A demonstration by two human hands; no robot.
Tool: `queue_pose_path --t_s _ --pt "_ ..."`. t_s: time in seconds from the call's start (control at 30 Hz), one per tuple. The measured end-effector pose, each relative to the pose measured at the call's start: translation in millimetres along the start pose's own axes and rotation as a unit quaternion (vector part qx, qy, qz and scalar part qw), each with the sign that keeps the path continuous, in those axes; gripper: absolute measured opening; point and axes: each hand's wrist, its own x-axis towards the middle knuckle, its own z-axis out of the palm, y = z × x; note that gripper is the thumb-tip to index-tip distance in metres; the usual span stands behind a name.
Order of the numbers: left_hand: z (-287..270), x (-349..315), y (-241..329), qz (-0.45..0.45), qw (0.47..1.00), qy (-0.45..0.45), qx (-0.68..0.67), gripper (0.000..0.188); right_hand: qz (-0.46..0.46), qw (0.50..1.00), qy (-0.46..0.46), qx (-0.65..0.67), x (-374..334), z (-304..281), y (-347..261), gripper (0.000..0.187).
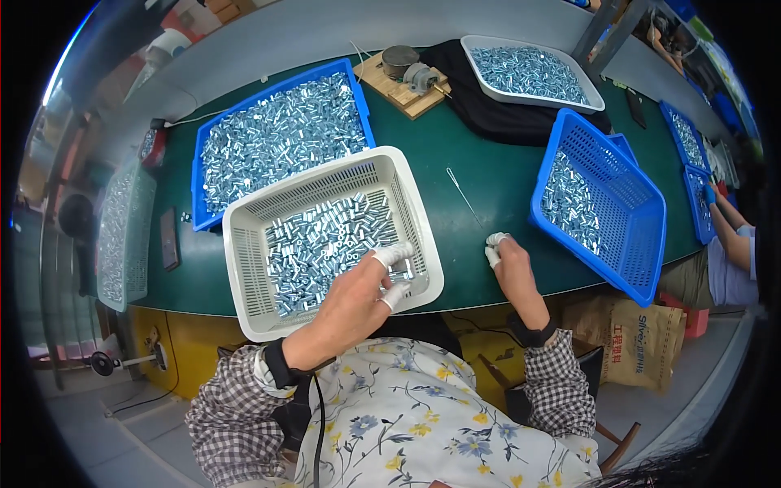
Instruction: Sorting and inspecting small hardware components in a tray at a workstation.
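Note:
My left hand [351, 294] reaches into a white plastic basket [435, 281] partly filled with small silvery metal sleeves [313, 248]. White finger cots cover its thumb and index finger, which are spread apart above the sleeves at the basket's right side. Over the green table [443, 244], right of that basket, my right hand [514, 272] is closed, its white-capped thumb and finger close together. Whatever sits between those fingertips is too small to tell. Just beyond them lies a thin wire tool with a looped end [464, 195].
A blue tray [364, 106] heaped with metal sleeves touches the white basket's far side. To the right, a tilted blue basket [643, 220] holds more. Farther back are a wooden board with a metal device [419, 77], black cloth [464, 98] and a white tray [598, 102]. A co-worker's arm [732, 232] shows far right.

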Motion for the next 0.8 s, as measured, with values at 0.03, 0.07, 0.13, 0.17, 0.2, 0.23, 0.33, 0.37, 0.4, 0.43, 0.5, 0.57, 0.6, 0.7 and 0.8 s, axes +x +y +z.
queue_pose_path --t_s 0.03,0.07,0.13,0.17,0.2,0.23,0.33,0.37,0.4,0.43,0.5,0.57,0.6,0.7,0.8 --pt "-2.3 -1.2 -3.3 -0.006 1.0 0.002 0.0 0.042 -0.025 0.999 -0.023 -0.033 0.2 3.3 10.9 0.008" --pt "-5.4 -4.4 -6.3 -0.016 1.0 0.007 0.004 0.041 -0.03 0.999 -0.029 -0.034 5.1 0.1 4.9 0.008" --pt "-10.3 -9.8 -10.4 -0.025 1.0 0.013 0.005 0.04 0.086 0.994 0.033 0.066 12.8 -14.4 -15.9 0.009" --pt "-12.8 -11.9 -11.7 -0.032 0.999 0.005 0.012 0.039 0.145 0.98 0.066 0.115 14.0 -17.6 -21.5 0.01" --pt "-15.0 -13.9 -12.8 -0.039 0.999 -0.003 0.02 0.038 0.146 0.981 0.066 0.113 10.1 -11.7 -15.8 0.01" --pt "-16.1 -13.9 -12.3 -0.042 0.999 -0.015 0.026 0.037 0.085 0.993 0.065 0.041 0.3 -2.6 -2.5 0.01" --pt "-20.0 -16.0 -12.9 -0.04 0.999 -0.019 0.022 0.034 -0.041 0.992 0.057 -0.101 -10.4 7.2 7.5 0.011" --pt "-22.2 -17.2 -13.2 -0.042 0.999 -0.019 0.023 0.033 0.012 0.995 0.067 -0.066 -10.3 1.6 4.4 0.011" --pt "-25.7 -20.5 -13.1 -0.046 0.999 -0.016 0.024 0.033 0.065 0.995 0.074 -0.029 -8.3 -5.0 -6.9 0.011" --pt "-30.6 -23.9 -12.4 -0.041 0.999 -0.003 0.022 0.032 0.117 0.99 0.079 0.01 -6.5 -10.1 -17.7 0.011" --pt "-46.1 -32.1 -10.2 -0.032 0.999 0.027 0.027 0.03 0.124 0.99 0.051 0.042 -6.7 -19.5 -38.3 0.011" --pt "-59.8 -42.2 -12.7 -0.049 0.996 0.06 0.04 0.029 0.122 0.991 0.011 0.06 -13.6 -25.3 -50.2 0.012" --pt "-67.9 -45.8 -16.7 -0.058 0.994 0.082 0.042 0.029 0.109 0.993 -0.001 0.052 -15.7 -27.6 -51.8 0.013" --pt "-94.7 -65.8 -28.4 -0.083 0.983 0.149 0.063 0.029 0.098 0.992 -0.035 0.068 0.8 -39.1 -66.0 0.016" --pt "-111.2 -93.6 -45.1 -0.115 0.968 0.208 0.077 0.029 0.112 0.986 -0.018 0.122 33.8 -47.6 -110.6 0.018"
